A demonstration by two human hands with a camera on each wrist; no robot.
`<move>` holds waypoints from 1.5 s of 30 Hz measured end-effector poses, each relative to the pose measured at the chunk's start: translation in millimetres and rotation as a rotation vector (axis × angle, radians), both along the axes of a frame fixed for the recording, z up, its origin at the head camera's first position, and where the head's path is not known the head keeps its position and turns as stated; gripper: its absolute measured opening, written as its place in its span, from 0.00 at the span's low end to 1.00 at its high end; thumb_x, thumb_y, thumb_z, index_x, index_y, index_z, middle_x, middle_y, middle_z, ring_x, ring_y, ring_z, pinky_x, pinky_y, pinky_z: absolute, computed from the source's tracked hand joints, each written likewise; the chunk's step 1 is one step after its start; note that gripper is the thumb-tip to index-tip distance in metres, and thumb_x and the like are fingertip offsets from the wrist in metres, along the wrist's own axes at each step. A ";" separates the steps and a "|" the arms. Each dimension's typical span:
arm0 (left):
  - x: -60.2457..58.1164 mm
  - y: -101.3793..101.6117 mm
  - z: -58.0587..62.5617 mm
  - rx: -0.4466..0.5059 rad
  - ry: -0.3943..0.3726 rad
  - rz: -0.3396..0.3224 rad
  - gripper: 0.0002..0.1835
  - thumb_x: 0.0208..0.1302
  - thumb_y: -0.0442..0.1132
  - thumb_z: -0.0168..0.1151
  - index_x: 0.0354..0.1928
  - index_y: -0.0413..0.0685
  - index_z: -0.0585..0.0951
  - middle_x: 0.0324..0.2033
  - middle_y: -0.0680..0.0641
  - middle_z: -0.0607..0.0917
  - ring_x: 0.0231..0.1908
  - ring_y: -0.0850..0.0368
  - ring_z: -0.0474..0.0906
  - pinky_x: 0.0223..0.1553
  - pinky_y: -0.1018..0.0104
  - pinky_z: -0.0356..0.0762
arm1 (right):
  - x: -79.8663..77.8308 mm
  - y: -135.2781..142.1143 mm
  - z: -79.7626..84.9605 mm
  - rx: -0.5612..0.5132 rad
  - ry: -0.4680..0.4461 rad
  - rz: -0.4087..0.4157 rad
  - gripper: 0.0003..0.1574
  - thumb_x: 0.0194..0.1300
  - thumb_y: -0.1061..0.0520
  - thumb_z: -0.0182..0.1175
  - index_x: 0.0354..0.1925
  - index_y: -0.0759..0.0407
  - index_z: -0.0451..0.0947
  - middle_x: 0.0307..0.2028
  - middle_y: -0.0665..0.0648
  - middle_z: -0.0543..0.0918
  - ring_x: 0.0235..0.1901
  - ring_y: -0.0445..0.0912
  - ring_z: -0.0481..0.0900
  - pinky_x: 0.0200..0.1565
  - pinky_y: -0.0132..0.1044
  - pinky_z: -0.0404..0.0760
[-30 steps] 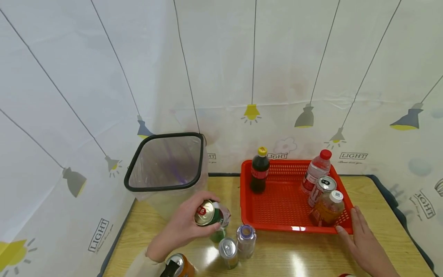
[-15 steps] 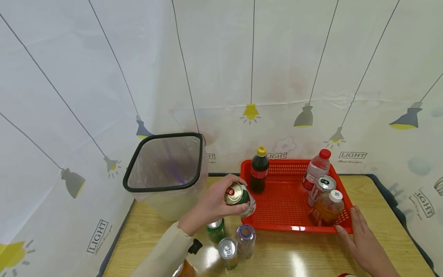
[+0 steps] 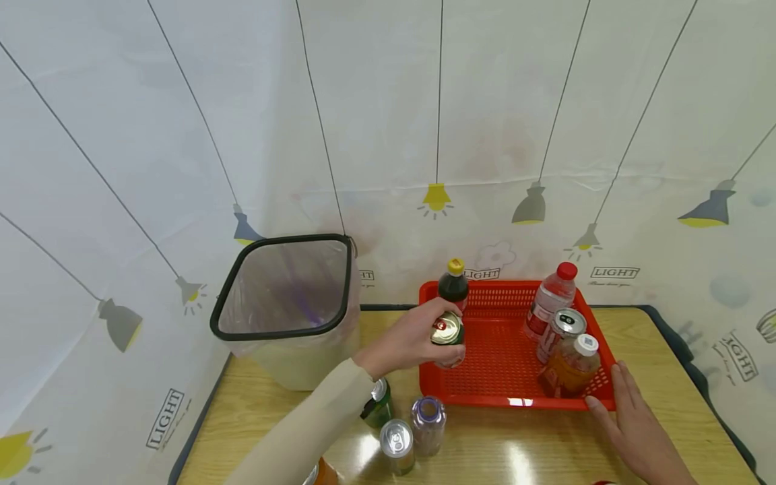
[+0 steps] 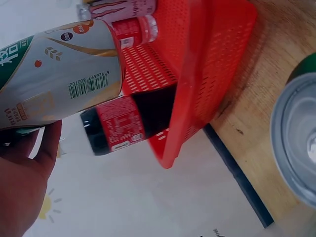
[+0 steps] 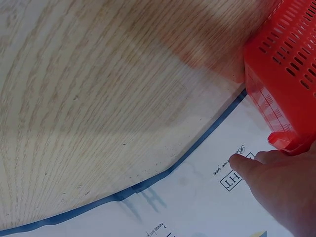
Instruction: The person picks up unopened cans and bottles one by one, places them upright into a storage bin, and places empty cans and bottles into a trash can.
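My left hand [image 3: 407,342] grips a green-and-white drink can [image 3: 447,329] by its side, its gold top up in the head view. The can is over the left part of the red basket [image 3: 491,399], in front of a cola bottle [image 3: 453,288] with a yellow cap. White lettering, a barcode and a grain print show on the can [image 4: 74,74] in the left wrist view. My right hand [image 3: 645,428] rests at the basket's front right corner, fingers along the outside. Inside, at the right, stand a red-capped water bottle [image 3: 550,300], a silver-topped can [image 3: 562,331] and an orange drink bottle [image 3: 570,369].
Left of the basket stands a lined bin [image 3: 291,364] with a black rim. On the table nearer the body are a green can [image 3: 380,409], a silver can [image 3: 397,446], a clear purple-necked bottle [image 3: 428,426] and an orange can [image 3: 324,473]. A lamp-print sheet rises behind.
My left hand has carried the green-and-white can rightward and away from the body, from beside the bin to over the basket. My right hand has stayed at the basket's corner.
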State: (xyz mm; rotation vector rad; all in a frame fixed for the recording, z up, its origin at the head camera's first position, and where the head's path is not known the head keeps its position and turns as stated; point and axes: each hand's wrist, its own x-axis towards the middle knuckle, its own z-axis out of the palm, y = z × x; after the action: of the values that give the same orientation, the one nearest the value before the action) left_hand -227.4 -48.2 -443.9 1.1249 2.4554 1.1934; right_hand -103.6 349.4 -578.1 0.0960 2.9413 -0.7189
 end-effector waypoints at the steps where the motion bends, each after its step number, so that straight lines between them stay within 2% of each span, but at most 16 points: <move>1: -2.9 2.6 -2.7 -0.010 -0.011 0.002 0.27 0.63 0.49 0.74 0.59 0.53 0.74 0.45 0.57 0.80 0.42 0.66 0.80 0.45 0.72 0.81 | -0.1 0.2 0.2 0.001 0.002 0.001 0.63 0.80 0.31 0.42 0.78 0.72 0.21 0.76 0.82 0.30 0.69 0.83 0.45 0.58 0.81 0.57; 8: -21.3 16.3 -26.0 -0.099 -0.065 -0.003 0.27 0.64 0.50 0.74 0.59 0.53 0.74 0.45 0.57 0.80 0.41 0.67 0.80 0.45 0.72 0.80 | -0.8 2.1 -0.3 -0.001 -0.006 0.001 0.63 0.80 0.30 0.42 0.78 0.71 0.20 0.76 0.81 0.29 0.69 0.83 0.46 0.58 0.81 0.58; 15: -29.9 23.1 -43.9 -0.214 -0.040 -0.001 0.32 0.63 0.52 0.76 0.63 0.49 0.73 0.48 0.56 0.79 0.45 0.67 0.77 0.49 0.73 0.78 | -1.4 2.7 -1.9 -0.002 -0.039 -0.006 0.64 0.79 0.29 0.42 0.78 0.72 0.20 0.76 0.81 0.28 0.70 0.82 0.44 0.58 0.80 0.58; 23: -40.5 31.9 -53.1 -0.298 -0.024 0.007 0.33 0.64 0.52 0.74 0.65 0.47 0.73 0.51 0.54 0.79 0.47 0.66 0.76 0.54 0.71 0.76 | -0.4 2.7 0.9 -0.010 -0.041 -0.009 0.64 0.79 0.30 0.42 0.78 0.73 0.21 0.76 0.82 0.29 0.70 0.82 0.45 0.59 0.80 0.57; 30: -45.9 36.0 -61.5 -0.384 -0.062 0.014 0.35 0.66 0.54 0.73 0.68 0.48 0.71 0.56 0.52 0.78 0.51 0.64 0.75 0.55 0.68 0.77 | -0.6 1.1 0.4 -0.005 -0.034 -0.016 0.64 0.79 0.30 0.42 0.78 0.71 0.20 0.76 0.81 0.29 0.70 0.82 0.45 0.58 0.80 0.57; 34: -48.4 38.8 -64.9 -0.421 -0.067 0.013 0.34 0.64 0.53 0.74 0.66 0.48 0.72 0.53 0.53 0.79 0.49 0.64 0.75 0.55 0.70 0.77 | 0.5 0.2 0.1 -0.004 -0.016 -0.014 0.63 0.80 0.31 0.43 0.79 0.70 0.20 0.76 0.81 0.29 0.70 0.82 0.45 0.57 0.81 0.58; 40: -51.9 44.5 -67.3 -0.460 -0.028 -0.005 0.34 0.64 0.52 0.75 0.66 0.48 0.73 0.53 0.53 0.80 0.48 0.64 0.75 0.55 0.70 0.76 | 0.5 -0.3 0.5 -0.006 -0.004 -0.013 0.63 0.80 0.31 0.44 0.79 0.70 0.21 0.77 0.81 0.30 0.70 0.82 0.45 0.57 0.81 0.58; 45: -53.1 49.2 -68.4 -0.496 -0.033 0.001 0.30 0.63 0.49 0.76 0.62 0.48 0.75 0.48 0.55 0.81 0.44 0.65 0.76 0.50 0.71 0.78 | 0.3 0.6 -0.1 -0.006 -0.005 -0.013 0.63 0.80 0.31 0.44 0.79 0.70 0.21 0.76 0.81 0.31 0.70 0.82 0.46 0.57 0.81 0.58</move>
State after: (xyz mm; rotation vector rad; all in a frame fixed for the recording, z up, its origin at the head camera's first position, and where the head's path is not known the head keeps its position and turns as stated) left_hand -280.5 1.0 -512.3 0.9442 2.5189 0.5399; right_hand -103.3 350.0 -578.2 0.1163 2.9365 -0.7281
